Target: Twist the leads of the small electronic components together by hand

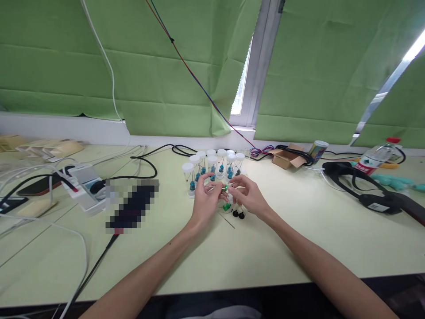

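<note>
My left hand (pixel 206 199) and my right hand (pixel 249 195) come together near the middle of the table. Their fingertips pinch a small green part (pixel 225 188) from either side; its exact kind is too small to make out. Just below the fingers lies another green piece (pixel 226 207) on the tabletop. Two small black round pieces (pixel 238 215) sit beside it, under my right hand. A thin metal rod (pixel 227 221) lies nearest to me. Behind the hands stand several clear tubes (pixel 191 182) with white caps, holding blue pieces and thin wires; my fingers partly hide some of them.
On the left are a power strip (pixel 84 188), tangled cables and a pixelated dark object (pixel 134 206). A small cardboard box (pixel 287 157) and a printed can (pixel 318 150) stand at the back right. A black headset (pixel 365 190) and a plastic bottle (pixel 373 158) are farther right.
</note>
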`<state>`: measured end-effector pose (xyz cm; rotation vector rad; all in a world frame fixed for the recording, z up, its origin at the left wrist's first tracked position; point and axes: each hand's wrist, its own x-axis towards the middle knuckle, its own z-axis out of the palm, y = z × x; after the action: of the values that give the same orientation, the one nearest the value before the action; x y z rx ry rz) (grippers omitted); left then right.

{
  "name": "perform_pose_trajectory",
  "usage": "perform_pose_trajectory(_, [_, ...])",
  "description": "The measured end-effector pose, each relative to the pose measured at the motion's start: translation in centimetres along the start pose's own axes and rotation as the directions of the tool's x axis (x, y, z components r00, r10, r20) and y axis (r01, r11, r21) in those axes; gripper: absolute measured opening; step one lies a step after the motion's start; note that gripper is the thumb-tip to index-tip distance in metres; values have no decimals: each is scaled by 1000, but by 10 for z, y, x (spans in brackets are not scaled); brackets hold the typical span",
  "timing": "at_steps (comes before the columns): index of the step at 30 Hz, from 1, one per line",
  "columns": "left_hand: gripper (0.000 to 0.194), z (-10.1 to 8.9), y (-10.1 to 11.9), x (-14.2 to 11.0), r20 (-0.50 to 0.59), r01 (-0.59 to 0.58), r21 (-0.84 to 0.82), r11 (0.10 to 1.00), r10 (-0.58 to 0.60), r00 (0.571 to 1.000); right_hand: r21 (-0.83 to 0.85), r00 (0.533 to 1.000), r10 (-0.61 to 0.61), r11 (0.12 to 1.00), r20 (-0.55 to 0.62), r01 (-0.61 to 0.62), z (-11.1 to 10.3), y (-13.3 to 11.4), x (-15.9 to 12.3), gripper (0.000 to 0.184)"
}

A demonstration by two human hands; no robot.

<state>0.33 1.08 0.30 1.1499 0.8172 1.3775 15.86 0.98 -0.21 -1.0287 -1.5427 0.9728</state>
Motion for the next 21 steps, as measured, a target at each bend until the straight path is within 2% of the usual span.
perform_pose_trajectory(12, [41,0,0,0,17,-5,10,1000,5,1000,43,999,-48,998,15,47,-1,1,-1,35])
perform_pose_trajectory(21, [42,0,1,0,24,1,17,1000,-1,1000,49,1000,-29,998,5,29,0,-1,-1,35])
